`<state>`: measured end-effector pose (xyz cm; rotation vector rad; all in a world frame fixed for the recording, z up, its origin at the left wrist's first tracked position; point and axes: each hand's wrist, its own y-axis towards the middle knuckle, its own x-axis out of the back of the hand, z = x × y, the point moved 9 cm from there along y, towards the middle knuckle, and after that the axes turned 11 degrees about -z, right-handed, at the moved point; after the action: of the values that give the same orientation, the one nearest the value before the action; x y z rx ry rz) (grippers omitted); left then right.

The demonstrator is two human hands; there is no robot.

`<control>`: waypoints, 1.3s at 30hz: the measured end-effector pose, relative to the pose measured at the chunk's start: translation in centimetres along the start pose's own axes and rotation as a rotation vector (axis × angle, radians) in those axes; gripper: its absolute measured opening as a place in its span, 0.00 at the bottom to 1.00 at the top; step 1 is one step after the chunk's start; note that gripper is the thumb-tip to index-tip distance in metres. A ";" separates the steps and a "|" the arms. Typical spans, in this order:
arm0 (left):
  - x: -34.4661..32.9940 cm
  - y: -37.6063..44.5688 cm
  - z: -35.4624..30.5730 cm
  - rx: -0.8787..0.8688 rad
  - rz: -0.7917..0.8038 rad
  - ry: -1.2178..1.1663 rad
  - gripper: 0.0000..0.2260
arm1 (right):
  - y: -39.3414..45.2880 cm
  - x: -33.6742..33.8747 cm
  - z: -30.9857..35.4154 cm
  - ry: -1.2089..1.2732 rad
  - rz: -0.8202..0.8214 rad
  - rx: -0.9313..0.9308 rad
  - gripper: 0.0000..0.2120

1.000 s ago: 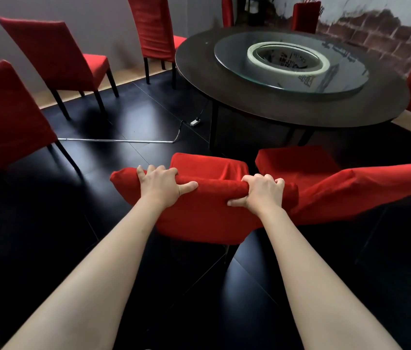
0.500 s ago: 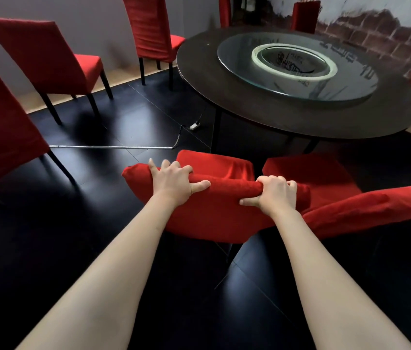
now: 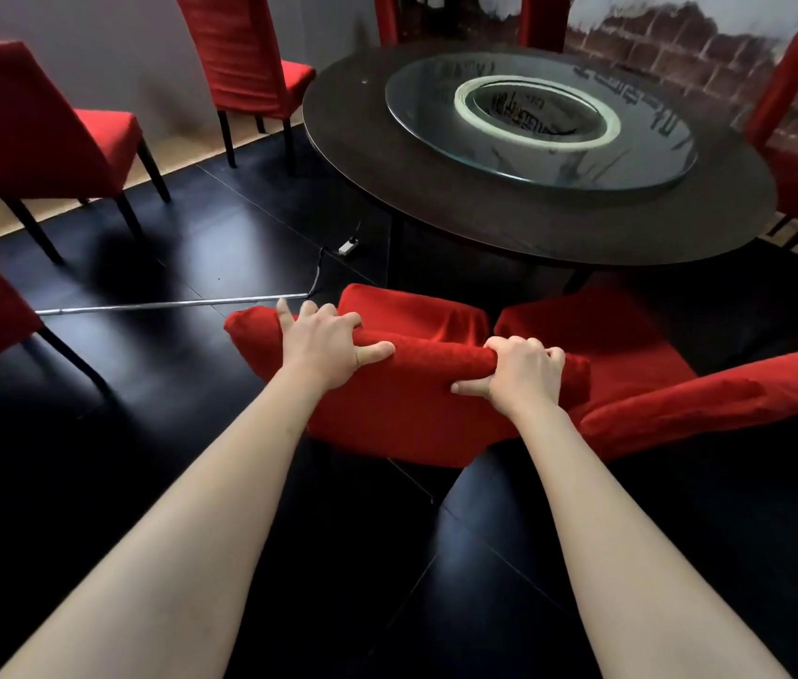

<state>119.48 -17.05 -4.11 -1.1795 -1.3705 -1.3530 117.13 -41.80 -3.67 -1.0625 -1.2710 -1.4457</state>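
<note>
Left hand [image 3: 326, 347] and right hand [image 3: 524, 374] both grasp the red fabric-covered chair's [image 3: 406, 414] top edge — beside the round dark table [image 3: 558, 237].

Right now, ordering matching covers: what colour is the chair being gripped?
The chair is plain red; head view.

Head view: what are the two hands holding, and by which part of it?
Both hold the red chair by the top edge of its backrest: the left hand near the left corner, the right hand toward the right end.
</note>
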 end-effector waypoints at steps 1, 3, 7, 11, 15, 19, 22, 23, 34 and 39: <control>0.0 0.3 0.2 -0.006 0.004 0.000 0.40 | 0.2 -0.1 0.2 0.000 0.004 -0.003 0.35; -0.2 0.9 0.7 -0.010 0.013 -0.007 0.40 | 0.6 -0.3 0.7 0.010 0.008 -0.005 0.35; -0.2 1.8 0.6 0.002 0.017 -0.025 0.40 | 1.6 -0.4 0.5 0.015 0.024 -0.021 0.33; -0.4 2.6 -0.2 0.003 0.021 -0.033 0.41 | 2.6 -0.5 -0.2 0.005 0.019 -0.030 0.32; -0.7 3.1 -0.3 -0.001 0.024 -0.024 0.41 | 3.0 -0.7 -0.3 -0.021 0.013 -0.029 0.33; -0.8 3.1 -0.2 0.003 0.033 -0.014 0.41 | 3.1 -0.7 -0.1 -0.017 0.013 -0.020 0.34; -0.9 3.1 -0.2 0.010 0.038 -0.001 0.40 | 3.0 -0.7 -0.1 -0.017 0.026 -0.012 0.33; -1.0 3.0 -0.2 0.012 0.038 0.003 0.40 | 3.0 -0.7 0.0 -0.020 0.030 -0.009 0.34; -0.7 2.8 0.0 0.034 0.058 0.017 0.37 | 3.0 -0.8 0.3 -0.047 0.099 0.031 0.36; 0.2 1.1 1.4 0.040 0.004 -0.073 0.31 | 2.7 -1.3 1.4 0.044 0.228 0.076 0.37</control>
<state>120.57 -15.72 -3.82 -1.2151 -1.4389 -1.2850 120.11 -40.48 -4.25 -1.0807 -1.1252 -1.2330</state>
